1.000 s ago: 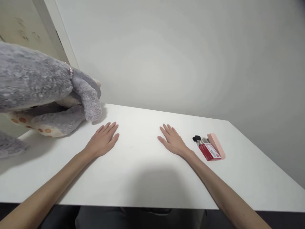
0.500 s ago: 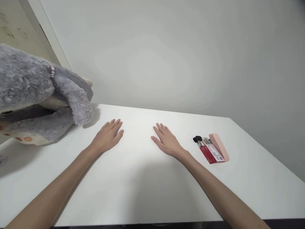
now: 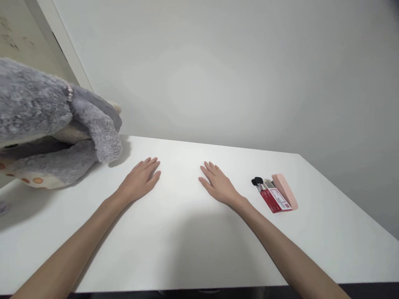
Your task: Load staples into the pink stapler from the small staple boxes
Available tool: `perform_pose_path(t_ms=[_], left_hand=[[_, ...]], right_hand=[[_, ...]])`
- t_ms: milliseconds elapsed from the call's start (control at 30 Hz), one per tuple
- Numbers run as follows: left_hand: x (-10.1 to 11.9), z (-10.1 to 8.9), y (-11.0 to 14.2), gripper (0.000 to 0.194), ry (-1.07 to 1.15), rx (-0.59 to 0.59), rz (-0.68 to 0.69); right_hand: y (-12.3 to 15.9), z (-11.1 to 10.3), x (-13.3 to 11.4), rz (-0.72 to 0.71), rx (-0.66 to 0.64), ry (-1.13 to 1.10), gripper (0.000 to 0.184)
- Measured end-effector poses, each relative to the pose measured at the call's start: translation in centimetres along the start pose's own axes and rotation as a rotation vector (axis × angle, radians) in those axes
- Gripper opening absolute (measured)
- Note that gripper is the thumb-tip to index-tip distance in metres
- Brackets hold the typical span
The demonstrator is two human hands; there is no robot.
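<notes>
On white tabletop, my L hand & R hand rest flat, empty; red-white carton prob. light, stiff: hold its sides.

Rests left hand and right hand palm-down on a white table, well apart.
Shows a grey plush toy with pale beads at the left, a red-and-white box beside a pink object to the right of the right hand, black-ended items at the box's far end, and a pale wall behind.
</notes>
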State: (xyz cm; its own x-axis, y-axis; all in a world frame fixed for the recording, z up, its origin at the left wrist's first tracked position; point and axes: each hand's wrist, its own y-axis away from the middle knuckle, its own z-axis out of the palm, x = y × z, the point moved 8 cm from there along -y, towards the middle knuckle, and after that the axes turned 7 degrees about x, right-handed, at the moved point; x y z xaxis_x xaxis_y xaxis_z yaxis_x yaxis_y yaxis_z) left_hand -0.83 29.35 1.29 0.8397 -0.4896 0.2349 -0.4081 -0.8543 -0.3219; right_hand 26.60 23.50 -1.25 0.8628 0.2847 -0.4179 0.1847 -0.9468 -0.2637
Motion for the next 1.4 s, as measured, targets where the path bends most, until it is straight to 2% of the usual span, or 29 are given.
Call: perform_pose_path(t_ms=[1400], left_hand=[[0.31,-0.12,0.12,0.066,0.004,-0.006,0.005]], right_hand=[[0.17,-0.16,-0.04,-0.001,0.007,0.015,0.078]])
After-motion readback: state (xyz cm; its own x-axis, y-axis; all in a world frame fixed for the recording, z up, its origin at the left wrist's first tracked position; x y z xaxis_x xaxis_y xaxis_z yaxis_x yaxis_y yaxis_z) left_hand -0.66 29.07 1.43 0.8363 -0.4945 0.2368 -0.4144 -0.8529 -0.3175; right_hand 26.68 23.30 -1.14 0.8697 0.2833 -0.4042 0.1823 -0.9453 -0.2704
